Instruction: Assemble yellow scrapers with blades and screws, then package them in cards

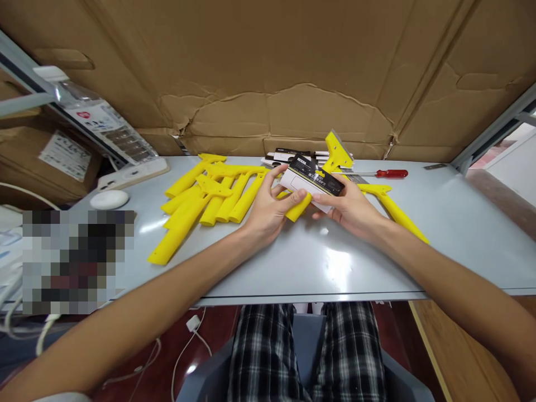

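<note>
Above glossy grey table (318, 262), both hands pinching flat cardboard blade box (312, 181), yellow plastic handle (298, 207)

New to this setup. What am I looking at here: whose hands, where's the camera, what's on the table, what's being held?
There is no machine here: a seated person works with bare hands, and the one picture comes from a camera on their head, looking forward and down. The left hand and right hand together hold a small black-and-white packet and a yellow plastic handle. On the grey table lie a pile of yellow handles, a red screwdriver and a stack of packets. Cardboard stands behind.
</note>
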`<control>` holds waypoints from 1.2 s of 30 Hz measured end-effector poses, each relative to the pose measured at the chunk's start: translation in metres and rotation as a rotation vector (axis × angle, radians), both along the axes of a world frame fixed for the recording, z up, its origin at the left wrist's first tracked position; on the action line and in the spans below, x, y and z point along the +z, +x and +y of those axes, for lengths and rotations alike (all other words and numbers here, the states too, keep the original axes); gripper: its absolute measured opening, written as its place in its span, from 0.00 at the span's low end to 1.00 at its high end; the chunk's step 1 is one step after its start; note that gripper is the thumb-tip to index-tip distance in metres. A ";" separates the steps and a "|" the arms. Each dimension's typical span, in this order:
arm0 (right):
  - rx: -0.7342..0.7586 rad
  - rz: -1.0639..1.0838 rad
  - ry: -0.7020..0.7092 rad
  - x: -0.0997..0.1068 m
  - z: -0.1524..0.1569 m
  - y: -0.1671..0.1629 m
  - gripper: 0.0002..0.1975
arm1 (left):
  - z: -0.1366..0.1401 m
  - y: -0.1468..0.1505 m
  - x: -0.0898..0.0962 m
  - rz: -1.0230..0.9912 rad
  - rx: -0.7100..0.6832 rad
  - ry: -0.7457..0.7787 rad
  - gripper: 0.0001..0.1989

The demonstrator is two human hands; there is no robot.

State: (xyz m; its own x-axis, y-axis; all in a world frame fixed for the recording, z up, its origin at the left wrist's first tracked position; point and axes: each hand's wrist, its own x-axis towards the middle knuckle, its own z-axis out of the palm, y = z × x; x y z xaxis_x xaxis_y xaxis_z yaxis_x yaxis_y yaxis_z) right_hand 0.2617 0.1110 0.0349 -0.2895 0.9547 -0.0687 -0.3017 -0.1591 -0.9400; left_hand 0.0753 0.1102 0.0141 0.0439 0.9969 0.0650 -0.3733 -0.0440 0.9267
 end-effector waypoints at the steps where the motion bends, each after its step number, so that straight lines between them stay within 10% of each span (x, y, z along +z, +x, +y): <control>1: -0.017 0.019 -0.004 -0.001 0.001 0.000 0.34 | 0.000 -0.001 0.001 0.002 -0.018 -0.014 0.42; 17: -0.258 0.037 0.084 0.013 0.028 0.028 0.18 | -0.003 -0.010 0.010 0.133 -0.475 -0.182 0.28; 36: 0.169 -0.119 -0.020 -0.008 -0.009 -0.005 0.30 | 0.006 -0.008 0.017 0.161 0.025 0.011 0.17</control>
